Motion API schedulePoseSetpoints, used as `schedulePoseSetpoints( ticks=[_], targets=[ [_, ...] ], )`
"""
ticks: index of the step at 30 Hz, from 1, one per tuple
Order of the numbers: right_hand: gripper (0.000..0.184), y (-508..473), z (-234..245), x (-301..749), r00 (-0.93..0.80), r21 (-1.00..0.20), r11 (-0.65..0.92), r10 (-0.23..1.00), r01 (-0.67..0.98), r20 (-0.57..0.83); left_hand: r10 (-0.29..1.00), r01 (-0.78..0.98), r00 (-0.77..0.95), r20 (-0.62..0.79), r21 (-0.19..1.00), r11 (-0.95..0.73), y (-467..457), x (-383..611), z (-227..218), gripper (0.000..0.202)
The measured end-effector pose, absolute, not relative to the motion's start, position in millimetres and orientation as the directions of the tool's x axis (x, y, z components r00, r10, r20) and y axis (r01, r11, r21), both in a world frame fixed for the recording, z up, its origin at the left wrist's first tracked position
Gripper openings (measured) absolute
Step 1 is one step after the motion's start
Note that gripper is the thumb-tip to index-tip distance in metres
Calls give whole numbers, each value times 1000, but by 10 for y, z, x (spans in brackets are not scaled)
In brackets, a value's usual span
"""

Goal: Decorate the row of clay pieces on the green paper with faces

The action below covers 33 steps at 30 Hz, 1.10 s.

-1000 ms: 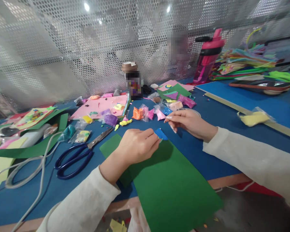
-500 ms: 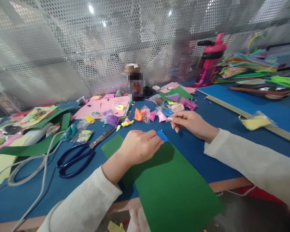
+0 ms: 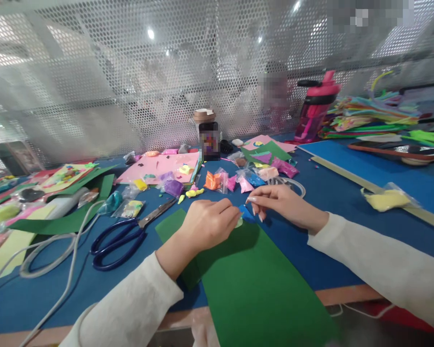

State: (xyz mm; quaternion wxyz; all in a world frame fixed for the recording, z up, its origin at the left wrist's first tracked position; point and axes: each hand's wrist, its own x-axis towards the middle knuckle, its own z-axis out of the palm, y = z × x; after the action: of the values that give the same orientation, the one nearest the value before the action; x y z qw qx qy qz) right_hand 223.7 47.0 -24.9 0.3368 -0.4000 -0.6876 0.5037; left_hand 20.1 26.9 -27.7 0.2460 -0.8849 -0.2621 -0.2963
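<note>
Over the dark green paper (image 3: 264,270), my left hand (image 3: 208,224) is closed, its fingertips pinching a small piece of blue clay (image 3: 246,214). A pale bit shows under those fingertips, too small to name. Just right of the clay, my right hand (image 3: 278,205) has its thumb and forefinger together and the other fingers curled. Whatever lies in that pinch cannot be made out. The green paper extends past the table's front edge. Left of my left hand lie scissors (image 3: 130,231) with dark blue handles, blades slightly apart.
Small bags of coloured clay, among them a purple one (image 3: 173,188) and an orange one (image 3: 212,180), lie beyond my hands. A phone (image 3: 210,140) leans on a lidded cup (image 3: 204,115). A pink bottle (image 3: 316,108) stands back right. A white cable (image 3: 72,250) loops at left.
My right hand has moved slightly left and down, bringing its fingertips beside the blue clay. My left hand remains closed over the green paper. The view has tilted up a little.
</note>
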Motion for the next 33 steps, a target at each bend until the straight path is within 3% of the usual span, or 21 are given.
schedulePoseSetpoints(
  ticks=[9,16,20,25,29,33],
  targets=[
    [29,344,-228,2191,-572,-970,148,820,192,11,303,587,699,648,-277,-761,253,237,-244,27],
    [29,362,-204,2215,-609,-972,148,793,183,6,238,511,701,672,-241,-825,217,216,-240,17],
    [31,372,-193,2237,-616,-969,151,788,194,0,252,489,664,704,-154,-859,182,249,-253,16],
    [30,379,-184,2257,-544,-954,209,837,215,61,356,487,609,709,20,-873,132,319,-242,16],
    [27,396,-189,2263,-499,-932,270,858,243,119,425,489,599,679,110,-865,131,326,-238,18],
    [24,436,-205,2301,-570,-915,293,817,279,88,455,457,645,615,166,-874,119,331,-255,15]
  ],
)
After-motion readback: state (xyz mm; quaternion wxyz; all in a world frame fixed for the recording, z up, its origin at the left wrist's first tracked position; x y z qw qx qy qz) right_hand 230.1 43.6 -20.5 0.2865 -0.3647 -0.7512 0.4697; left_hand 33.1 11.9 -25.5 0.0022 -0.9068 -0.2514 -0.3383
